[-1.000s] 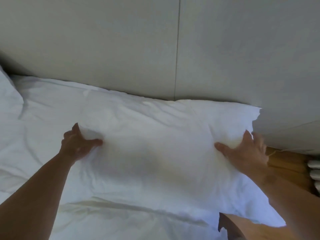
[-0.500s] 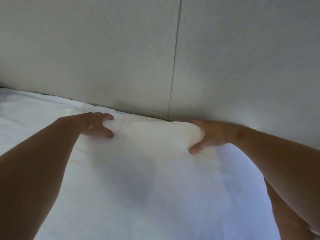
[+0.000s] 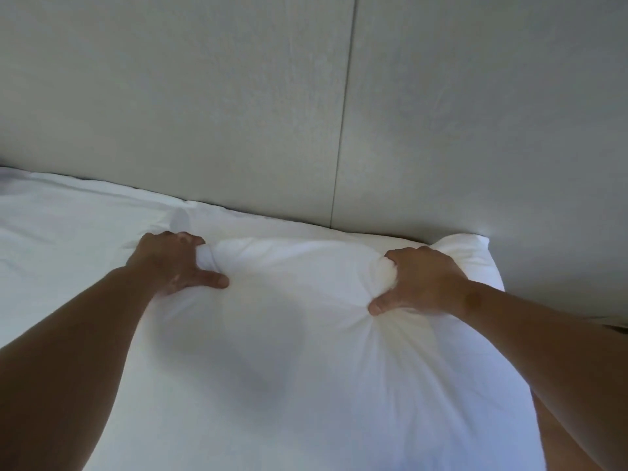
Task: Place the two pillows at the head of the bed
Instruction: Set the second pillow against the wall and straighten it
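Observation:
A white pillow (image 3: 299, 334) lies on the bed with its far edge against the grey headboard (image 3: 238, 107). My left hand (image 3: 173, 263) grips a bunch of its fabric near the far left part. My right hand (image 3: 421, 283) clutches a fold of it near the far right corner. Both fists are closed on the cloth, thumbs pressed onto the top. The other pillow is only hinted at by a white edge at the far left (image 3: 10, 175); I cannot tell what that is.
White bed sheet (image 3: 61, 226) stretches to the left of the pillow. The padded headboard has a vertical seam (image 3: 343, 130) above the pillow. The bed's right edge runs under my right forearm.
My hands moved from the pillow's sides to its far edge and have closed into fists on the fabric. The view came closer to the headboard.

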{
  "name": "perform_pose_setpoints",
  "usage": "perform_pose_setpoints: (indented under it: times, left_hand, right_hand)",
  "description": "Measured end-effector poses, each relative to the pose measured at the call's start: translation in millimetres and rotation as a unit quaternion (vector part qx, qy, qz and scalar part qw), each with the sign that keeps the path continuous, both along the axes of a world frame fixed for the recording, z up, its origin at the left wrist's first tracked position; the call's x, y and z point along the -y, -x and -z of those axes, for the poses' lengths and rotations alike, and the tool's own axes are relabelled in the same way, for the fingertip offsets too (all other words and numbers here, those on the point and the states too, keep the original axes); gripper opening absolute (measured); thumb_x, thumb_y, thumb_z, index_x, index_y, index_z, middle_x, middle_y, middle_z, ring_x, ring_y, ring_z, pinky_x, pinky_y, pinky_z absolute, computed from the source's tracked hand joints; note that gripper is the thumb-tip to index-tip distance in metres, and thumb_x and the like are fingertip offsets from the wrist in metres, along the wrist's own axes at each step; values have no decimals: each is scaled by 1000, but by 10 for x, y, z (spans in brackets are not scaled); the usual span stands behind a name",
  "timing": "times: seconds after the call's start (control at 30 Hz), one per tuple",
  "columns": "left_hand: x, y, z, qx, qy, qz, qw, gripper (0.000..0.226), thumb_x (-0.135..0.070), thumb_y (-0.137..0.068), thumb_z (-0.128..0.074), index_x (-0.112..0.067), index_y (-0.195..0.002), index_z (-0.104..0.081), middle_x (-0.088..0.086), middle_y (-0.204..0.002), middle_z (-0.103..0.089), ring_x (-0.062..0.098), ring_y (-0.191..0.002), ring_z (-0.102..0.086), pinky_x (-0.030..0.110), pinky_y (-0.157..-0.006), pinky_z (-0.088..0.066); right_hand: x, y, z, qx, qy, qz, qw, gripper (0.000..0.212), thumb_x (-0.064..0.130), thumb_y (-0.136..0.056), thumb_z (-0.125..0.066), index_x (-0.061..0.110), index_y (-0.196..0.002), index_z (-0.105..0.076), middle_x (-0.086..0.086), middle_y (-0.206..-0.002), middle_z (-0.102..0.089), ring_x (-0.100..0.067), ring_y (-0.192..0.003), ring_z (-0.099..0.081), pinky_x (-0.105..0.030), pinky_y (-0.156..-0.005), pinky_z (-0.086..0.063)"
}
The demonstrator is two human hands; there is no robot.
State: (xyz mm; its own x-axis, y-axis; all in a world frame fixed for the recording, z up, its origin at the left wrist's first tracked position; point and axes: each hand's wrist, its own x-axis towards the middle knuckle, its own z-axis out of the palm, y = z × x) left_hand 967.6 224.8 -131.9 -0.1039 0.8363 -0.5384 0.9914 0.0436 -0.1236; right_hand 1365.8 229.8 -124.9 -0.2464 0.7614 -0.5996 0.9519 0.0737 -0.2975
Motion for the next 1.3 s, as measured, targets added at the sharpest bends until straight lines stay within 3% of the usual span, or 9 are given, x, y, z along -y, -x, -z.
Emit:
perform_pose_setpoints:
  times: [0.13,0.23,0.37,0.5,0.77,0.9,1.03,1.2,1.3]
  left_hand:
    - [-19,85,-549,49,-27,-36,998,96,-98,-23,-53,-34,-94,-66,-4,-83,-65,25,-87,-62,33,-72,-43]
    - [9,157,-955,56,-42,-46,997,93,-84,-36,-71,-28,-109,-67,2,-93,-67,29,-100,-63,33,-78,-46]
    - [-69,235,-1488,61,-108,-37,992,96,-95,-28,-59,-29,-98,-70,9,-88,-73,29,-88,-63,34,-75,-44]
    - [-197,279,-1873,41,-162,-44,985,90,-82,-36,-67,-25,-106,-70,14,-103,-73,35,-104,-63,38,-83,-41]
    - [-429,499,-1700,-46,-256,-26,965,104,-97,-33,-46,-26,-105,-68,18,-92,-73,41,-92,-66,47,-86,-48]
    - [-478,451,-1454,-112,-136,-3,984,116,-100,-35,-36,-34,-128,-55,7,-121,-66,31,-119,-53,45,-94,-36]
    - [-698,397,-1563,-204,-71,67,974,120,-100,-36,-45,-40,-140,-45,-5,-147,-40,24,-137,-28,46,-102,-28]
    - [-754,438,-1647,-175,20,56,983,103,-79,-54,-67,-34,-143,-38,-9,-141,-55,21,-134,-45,45,-106,-25]
    - [-667,491,-1720,-156,-30,71,985,85,-75,-58,-68,-33,-130,-50,-8,-124,-65,22,-118,-57,35,-88,-30]
  right_hand:
    - [100,-52,-426,-30,-15,38,999,57,73,-42,-82,35,-82,-67,16,-82,-67,-6,-85,-59,-35,-77,-53]
    - [180,-10,-786,-38,-19,39,998,56,71,-43,-84,34,-82,-69,13,-82,-69,-9,-83,-62,-36,-77,-54]
    - [178,133,-1221,-49,-66,45,996,58,74,-44,-81,35,-85,-69,13,-80,-70,-12,-83,-65,-37,-76,-56]
    - [114,333,-1548,-24,-138,37,989,57,75,-54,-79,32,-90,-67,13,-84,-65,-18,-86,-57,-36,-74,-48]
    - [116,554,-1425,5,-300,42,953,54,70,-69,-74,28,-102,-62,6,-82,-67,-26,-80,-60,-36,-73,-34]
    - [13,564,-1176,30,-255,-26,966,78,80,-66,-65,31,-125,-57,5,-110,-67,-22,-107,-58,-39,-86,-33]
    - [-293,373,-1360,89,-204,-132,966,98,95,-51,-55,40,-132,-52,6,-121,-56,-23,-123,-43,-42,-102,-29]
    - [-440,305,-1501,91,-99,-118,984,110,87,-40,-73,32,-131,-43,3,-111,-64,-28,-102,-60,-39,-84,-49]
    - [-364,339,-1524,80,-117,-108,984,81,80,-48,-77,34,-109,-50,8,-95,-62,-24,-88,-57,-39,-80,-52]
